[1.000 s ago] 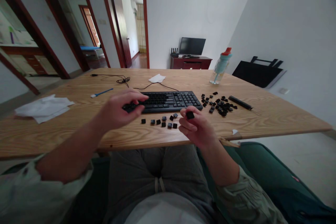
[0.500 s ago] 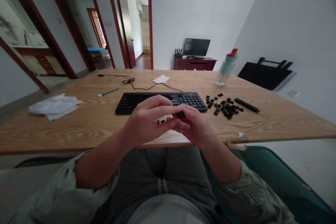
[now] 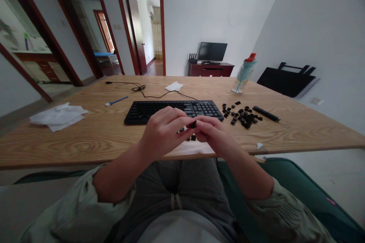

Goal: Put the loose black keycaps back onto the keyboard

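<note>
My left hand (image 3: 164, 131) and my right hand (image 3: 213, 133) meet above the near edge of the wooden table (image 3: 94, 136). Both pinch one small black keycap (image 3: 193, 124) between their fingertips. Just behind them lies a black keyboard (image 3: 171, 109). A short row of loose keycaps (image 3: 191, 137) on the table is mostly hidden under my hands. A pile of several more black keycaps (image 3: 242, 115) lies to the right of the keyboard.
A black bar-shaped piece (image 3: 266, 113) lies right of the pile, a teal bottle (image 3: 242, 74) behind it. White tissues (image 3: 58, 115) and a blue-handled brush (image 3: 115, 101) sit at the left. The keyboard's cable (image 3: 142, 90) and a white paper (image 3: 174, 86) lie at the back.
My left hand came off the keyboard's left end and joined my right hand at the keycap. Both hands now hold it together, slightly farther forward.
</note>
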Tool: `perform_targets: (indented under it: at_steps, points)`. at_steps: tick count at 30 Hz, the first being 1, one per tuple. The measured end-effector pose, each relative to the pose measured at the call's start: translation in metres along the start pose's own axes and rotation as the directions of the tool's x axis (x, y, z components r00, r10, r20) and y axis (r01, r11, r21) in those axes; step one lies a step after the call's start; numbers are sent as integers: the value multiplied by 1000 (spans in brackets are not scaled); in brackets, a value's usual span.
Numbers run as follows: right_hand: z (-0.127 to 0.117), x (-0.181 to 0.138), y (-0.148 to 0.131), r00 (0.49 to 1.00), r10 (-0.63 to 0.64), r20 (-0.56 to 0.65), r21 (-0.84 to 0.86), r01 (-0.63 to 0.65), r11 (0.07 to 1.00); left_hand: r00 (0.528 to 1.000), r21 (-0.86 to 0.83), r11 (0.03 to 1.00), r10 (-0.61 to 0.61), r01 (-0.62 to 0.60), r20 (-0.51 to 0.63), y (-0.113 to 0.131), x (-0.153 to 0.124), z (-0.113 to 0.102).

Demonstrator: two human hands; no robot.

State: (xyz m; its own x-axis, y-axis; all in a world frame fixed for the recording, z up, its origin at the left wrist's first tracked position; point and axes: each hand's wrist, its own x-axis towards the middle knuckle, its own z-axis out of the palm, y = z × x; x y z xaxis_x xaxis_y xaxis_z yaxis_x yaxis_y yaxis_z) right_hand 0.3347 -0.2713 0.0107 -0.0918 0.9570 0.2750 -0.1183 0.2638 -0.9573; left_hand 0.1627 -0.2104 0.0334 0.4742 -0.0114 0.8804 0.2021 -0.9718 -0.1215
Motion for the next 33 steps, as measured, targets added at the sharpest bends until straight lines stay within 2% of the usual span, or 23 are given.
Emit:
perform_targets:
  at_steps: [2, 3, 6, 9, 11, 13, 15, 17, 19, 21, 24, 28, 33]
  points:
    - [-12, -5, -2, 999, -42, 17, -276, 46, 960, 996, 48, 998, 31, -35, 84, -2, -1, 1]
    - [-20, -8, -3, 998, -52, 22, -436, 56, 898, 990, 67, 996, 47, -56, 131, -5, -2, 0]
    - [-63, -22, -11, 1000, -22, -1, -821, 12, 570, 972, 130, 990, 29, -61, 231, -32, -6, -13]
    - [-118, -40, -19, 994, 75, -83, -948, -102, 303, 960, 238, 965, -168, 113, 223, -83, -16, -37]
    - [-149, -51, -23, 976, 155, -152, -967, -179, 182, 918, 295, 910, -353, 292, 178, -121, -29, -51]
    - [-171, -58, -26, 940, 263, -218, -963, -251, 97, 843, 371, 820, -517, 436, 151, -155, -46, -61]
    - [-183, -59, -28, 893, 347, -286, -948, -316, 33, 745, 392, 727, -652, 563, 140, -181, -63, -65]
    - [-190, -55, -28, 865, 355, -355, -925, -380, 0, 664, 387, 665, -731, 639, 160, -196, -78, -67]
    - [-196, -49, -26, 858, 316, -404, -905, -425, -4, 643, 387, 653, -745, 651, 176, -204, -89, -67]
    - [-203, -43, -22, 861, 288, -420, -899, -439, 2, 639, 392, 657, -744, 644, 198, -206, -94, -67]
    - [-211, -37, -17, 891, 249, -379, -918, -395, 18, 624, 403, 654, -749, 640, 225, -205, -95, -67]
    - [-223, -30, -20, 924, 153, -350, -931, -361, 51, 645, 426, 667, -732, 611, 222, -201, -92, -67]
    - [-250, -5, -36, 893, 75, -443, -892, -448, 63, 639, 420, 664, -736, 618, 225, -196, -87, -67]
